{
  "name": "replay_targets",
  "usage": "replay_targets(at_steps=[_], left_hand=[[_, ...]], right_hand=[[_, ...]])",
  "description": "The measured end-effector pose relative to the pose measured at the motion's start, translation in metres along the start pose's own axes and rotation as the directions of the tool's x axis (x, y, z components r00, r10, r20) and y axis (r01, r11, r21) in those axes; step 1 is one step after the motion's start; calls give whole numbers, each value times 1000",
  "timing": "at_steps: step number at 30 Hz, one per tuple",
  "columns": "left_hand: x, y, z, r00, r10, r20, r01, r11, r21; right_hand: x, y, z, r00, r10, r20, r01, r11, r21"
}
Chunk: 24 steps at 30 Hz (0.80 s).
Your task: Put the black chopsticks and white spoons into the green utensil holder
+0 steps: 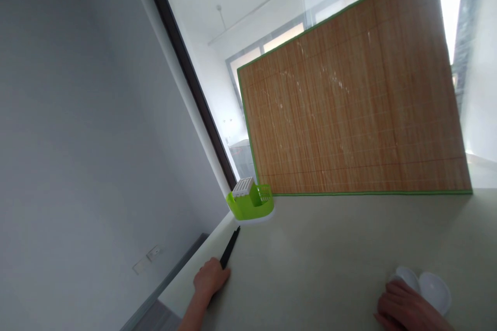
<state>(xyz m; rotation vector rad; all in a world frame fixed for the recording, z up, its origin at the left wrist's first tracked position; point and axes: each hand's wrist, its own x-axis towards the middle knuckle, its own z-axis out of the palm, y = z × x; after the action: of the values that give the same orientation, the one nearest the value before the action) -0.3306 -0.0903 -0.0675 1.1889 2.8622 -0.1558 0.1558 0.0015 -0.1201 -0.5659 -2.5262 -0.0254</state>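
My left hand [212, 276] is closed around a long, slim black object [230, 249] lying on the pale table near its left edge. The object narrows toward its far end, and part of it is hidden under my palm; its exact kind is unclear. At the lower right, my right hand [406, 306] has curled fingers pressed together beside two white round dishes [435, 291]. It covers part of the nearer one, and whatever lies under the fingers cannot be seen. Beyond the black object's tip stands a bright green plastic caddy [252, 207] with a white slatted piece.
A bamboo mat [349, 108] with green edging stands upright along the table's back, against a window [202, 36]. The table [310, 258] ends at the left, where a grey wall [97, 139] with sockets [153, 253] rises.
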Motion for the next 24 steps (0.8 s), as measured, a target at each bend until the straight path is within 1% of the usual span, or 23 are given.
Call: replay_targets(at_steps=[4, 9, 12, 15, 16, 18, 21, 23, 24], left_hand=[[1, 5, 4, 1000, 2, 16, -2, 1000, 8], [-7, 11, 7, 999, 35, -17, -35, 999, 16], [-17, 15, 8, 997, 78, -19, -78, 997, 5], [-36, 30, 6, 990, 138, -10, -138, 990, -11], [-46, 39, 4, 986, 165, -7, -165, 986, -20], [-70, 64, 1, 973, 230, -3, -230, 972, -52], [-112, 113, -4, 940, 342, 5, -338, 933, -124], [-140, 148, -7, 910, 411, 52, -400, 903, -155], [-152, 164, -8, 898, 431, 93, -414, 897, -157]], right_hand=[[-3, 4, 7, 998, 28, 53, -29, 999, 18], [-4, 3, 8, 995, 44, 93, -45, 999, 17], [-2, 2, 5, 994, 54, 100, -54, 999, -2], [-2, 1, 5, 991, 67, 113, -66, 998, -11], [-2, 1, 6, 990, 74, 118, -73, 997, -11], [-5, 2, 9, 988, 92, 124, -92, 996, -4], [-11, 6, 13, 983, 136, 124, -139, 990, 17], [-15, 9, 16, 979, 168, 113, -174, 983, 49], [-17, 11, 18, 978, 187, 96, -194, 979, 65]])
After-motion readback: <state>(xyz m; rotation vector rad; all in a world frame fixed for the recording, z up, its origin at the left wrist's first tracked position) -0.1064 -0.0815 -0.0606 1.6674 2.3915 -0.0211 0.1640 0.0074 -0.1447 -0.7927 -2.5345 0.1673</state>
